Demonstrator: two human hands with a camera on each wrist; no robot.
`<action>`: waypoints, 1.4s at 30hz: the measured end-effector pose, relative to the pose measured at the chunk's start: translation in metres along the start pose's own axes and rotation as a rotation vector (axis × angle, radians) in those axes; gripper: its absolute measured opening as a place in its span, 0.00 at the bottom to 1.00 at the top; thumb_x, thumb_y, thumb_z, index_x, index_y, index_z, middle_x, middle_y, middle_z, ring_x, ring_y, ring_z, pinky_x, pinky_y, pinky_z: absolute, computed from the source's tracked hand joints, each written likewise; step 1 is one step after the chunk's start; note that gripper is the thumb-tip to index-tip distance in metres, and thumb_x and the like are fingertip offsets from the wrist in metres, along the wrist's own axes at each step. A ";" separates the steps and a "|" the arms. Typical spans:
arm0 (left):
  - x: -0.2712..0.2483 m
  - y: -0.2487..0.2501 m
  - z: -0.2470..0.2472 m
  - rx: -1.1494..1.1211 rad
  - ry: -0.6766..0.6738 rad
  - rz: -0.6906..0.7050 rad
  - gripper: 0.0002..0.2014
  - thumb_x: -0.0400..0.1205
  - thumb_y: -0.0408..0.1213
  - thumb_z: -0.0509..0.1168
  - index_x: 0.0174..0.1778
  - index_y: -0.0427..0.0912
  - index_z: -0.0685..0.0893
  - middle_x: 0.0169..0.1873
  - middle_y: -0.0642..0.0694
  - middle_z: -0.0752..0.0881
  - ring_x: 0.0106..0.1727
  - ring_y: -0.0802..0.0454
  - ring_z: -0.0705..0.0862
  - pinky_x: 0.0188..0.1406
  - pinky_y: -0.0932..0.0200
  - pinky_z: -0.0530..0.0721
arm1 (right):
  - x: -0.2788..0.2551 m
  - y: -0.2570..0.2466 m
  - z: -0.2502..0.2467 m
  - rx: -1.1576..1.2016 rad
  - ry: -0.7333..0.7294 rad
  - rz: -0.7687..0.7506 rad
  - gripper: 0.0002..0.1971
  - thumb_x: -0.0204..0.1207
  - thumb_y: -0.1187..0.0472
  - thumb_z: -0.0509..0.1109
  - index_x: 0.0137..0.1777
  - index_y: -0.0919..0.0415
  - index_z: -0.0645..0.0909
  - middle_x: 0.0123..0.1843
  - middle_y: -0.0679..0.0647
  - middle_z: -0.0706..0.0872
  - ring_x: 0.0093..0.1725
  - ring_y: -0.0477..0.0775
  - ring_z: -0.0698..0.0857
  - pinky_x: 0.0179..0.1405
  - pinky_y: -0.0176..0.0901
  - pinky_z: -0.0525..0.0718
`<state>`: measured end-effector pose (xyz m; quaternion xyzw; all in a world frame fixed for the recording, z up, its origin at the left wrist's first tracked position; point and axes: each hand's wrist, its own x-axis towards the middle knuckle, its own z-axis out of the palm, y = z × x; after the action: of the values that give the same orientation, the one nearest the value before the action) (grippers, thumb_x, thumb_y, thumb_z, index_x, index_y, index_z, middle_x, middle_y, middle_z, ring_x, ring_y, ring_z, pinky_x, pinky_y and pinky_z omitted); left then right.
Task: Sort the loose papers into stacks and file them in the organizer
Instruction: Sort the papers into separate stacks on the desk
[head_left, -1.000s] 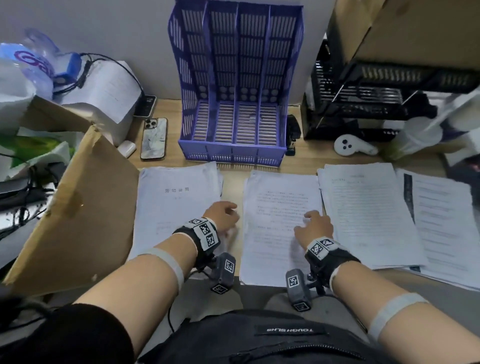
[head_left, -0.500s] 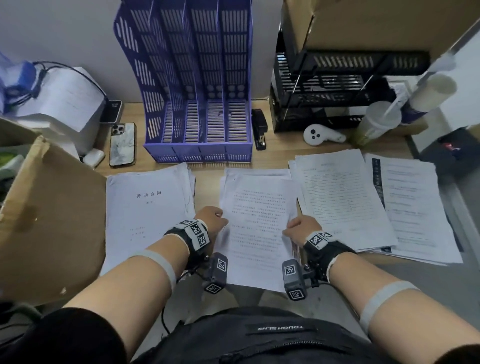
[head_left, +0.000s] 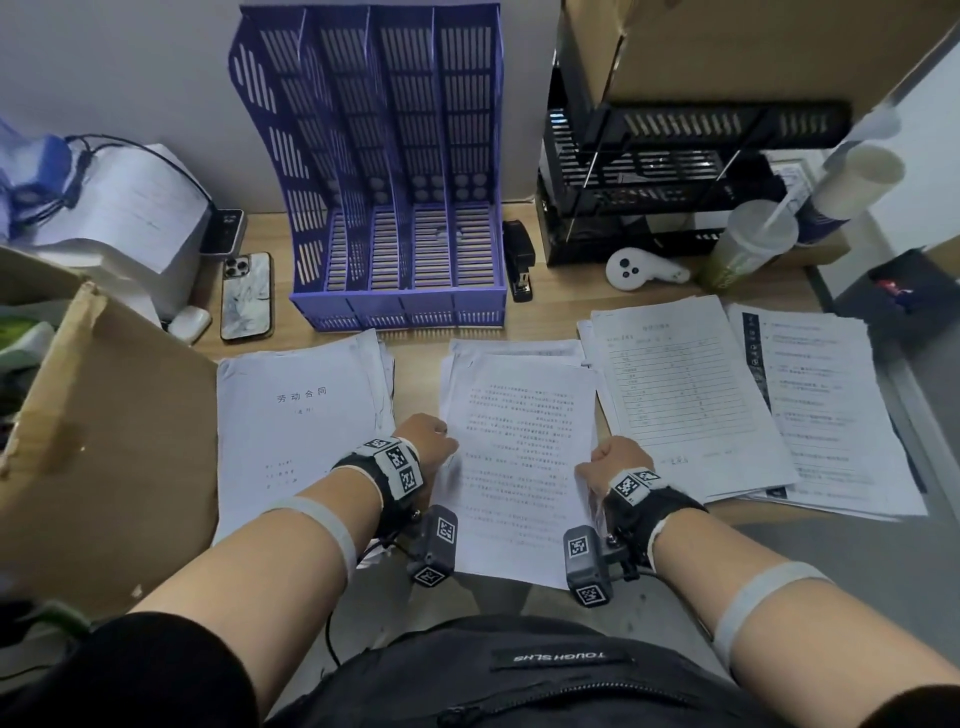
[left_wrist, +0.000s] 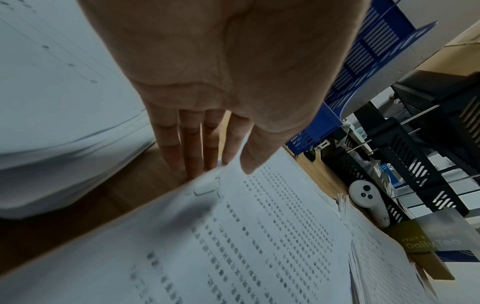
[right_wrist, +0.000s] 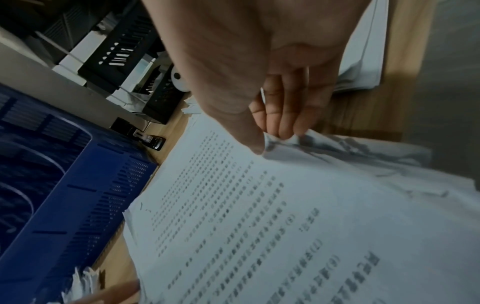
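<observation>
in the head view, the left hand (head_left: 423, 441) and the right hand (head_left: 615, 460) are each gripping a side edge of the middle stack (head_left: 519, 457), which is lying on the surface (head_left: 550, 312) between the contract stack (head_left: 296, 421) and the form stack (head_left: 680, 389), just in front of the blue organizer (head_left: 395, 208). holding both edges at once is probably meant to keep the sheets squared for lifting into a slot; all the organizer's slots are standing empty. the contract stack's cover is reading "劳动合同", and the bag (head_left: 545, 670) on the lap is showing "tough slhs" upside down.

in the left wrist view, the left hand (left_wrist: 221, 82) is pinching the stack's edge, thumb on the printed face and fingers (left_wrist: 192, 148) going underneath, so the paper (left_wrist: 233, 236) is rising off the wood. a cup (left_wrist: 428, 244) further along is reading "daily tea".

in the right wrist view, the right hand (right_wrist: 259, 61) is pinching the opposite edge the same way, crumpling the paper (right_wrist: 285, 216) slightly at the grip. the body text is too blurred to read.
</observation>
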<state>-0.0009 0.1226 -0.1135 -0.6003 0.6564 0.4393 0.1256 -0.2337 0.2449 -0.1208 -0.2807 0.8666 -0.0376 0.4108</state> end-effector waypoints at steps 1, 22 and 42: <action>-0.001 -0.001 -0.001 -0.009 -0.003 0.002 0.18 0.80 0.36 0.66 0.27 0.51 0.67 0.39 0.46 0.77 0.43 0.47 0.76 0.43 0.61 0.72 | 0.000 0.002 0.000 0.006 0.044 -0.021 0.07 0.68 0.63 0.71 0.35 0.56 0.74 0.34 0.50 0.80 0.33 0.51 0.78 0.30 0.36 0.75; -0.059 0.156 -0.082 0.769 0.363 0.724 0.14 0.83 0.44 0.63 0.65 0.57 0.78 0.56 0.50 0.89 0.64 0.44 0.85 0.73 0.45 0.67 | -0.070 -0.100 -0.115 -0.028 0.322 -0.838 0.05 0.73 0.60 0.75 0.43 0.48 0.85 0.40 0.43 0.89 0.43 0.47 0.87 0.50 0.49 0.87; -0.037 -0.009 -0.126 -0.337 0.479 0.197 0.04 0.83 0.35 0.65 0.45 0.41 0.85 0.34 0.46 0.81 0.40 0.47 0.79 0.45 0.59 0.74 | -0.049 -0.091 -0.054 0.724 -0.335 -0.296 0.12 0.75 0.55 0.78 0.55 0.57 0.84 0.56 0.56 0.91 0.51 0.56 0.91 0.58 0.55 0.85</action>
<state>0.0627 0.0571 -0.0180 -0.6328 0.6401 0.3980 -0.1772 -0.2075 0.1851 -0.0247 -0.2421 0.6690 -0.3518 0.6083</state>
